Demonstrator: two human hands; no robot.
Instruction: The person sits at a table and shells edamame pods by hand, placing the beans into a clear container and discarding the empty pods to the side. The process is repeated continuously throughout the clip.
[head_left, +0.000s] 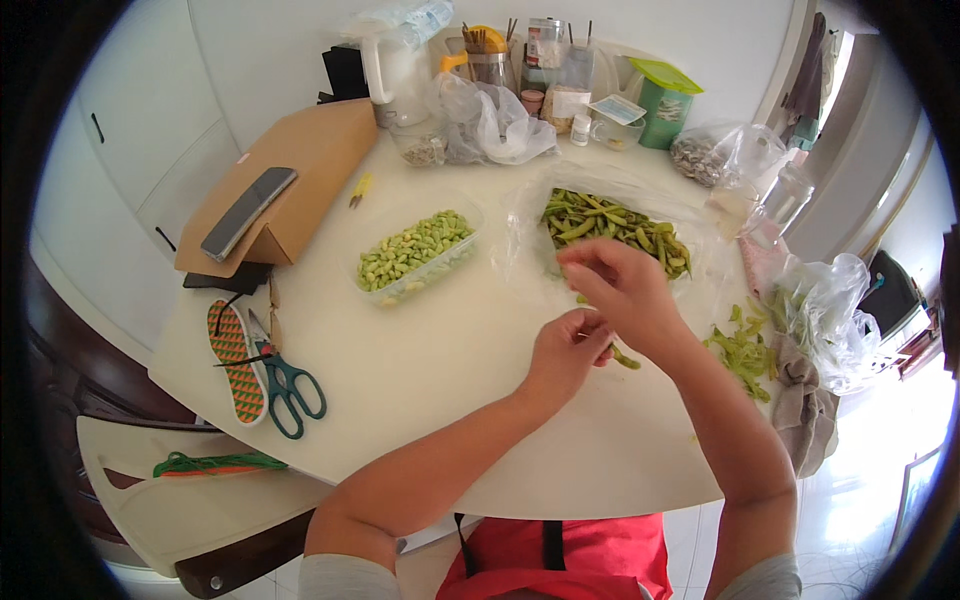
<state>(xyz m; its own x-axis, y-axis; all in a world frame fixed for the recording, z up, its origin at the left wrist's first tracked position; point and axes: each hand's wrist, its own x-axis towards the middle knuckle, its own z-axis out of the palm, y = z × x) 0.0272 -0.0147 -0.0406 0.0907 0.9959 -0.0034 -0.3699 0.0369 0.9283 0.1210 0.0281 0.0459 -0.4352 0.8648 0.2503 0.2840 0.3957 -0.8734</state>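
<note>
My left hand (564, 352) is closed around a green soybean pod (625, 358), whose end sticks out to the right. Just above it hovers my right hand (626, 292), its fingers curled and slightly blurred, so I cannot tell if anything is between them. Behind the right hand, a pile of unshelled soybean pods (600, 221) lies on a clear plastic bag (517, 225). Shelled green soybeans (412, 251) fill a transparent plastic tub (439, 274) to the left. Empty pod shells (741, 349) are heaped on the table beyond my right forearm.
A smartphone (249, 212) rests on a cardboard box (315, 157) at left. Scissors (289, 390) lie beside a patterned insole (238, 364). A white kettle (397, 75) and green canister (666, 112) stand at the back. A cloth (806, 409) hangs over the right edge.
</note>
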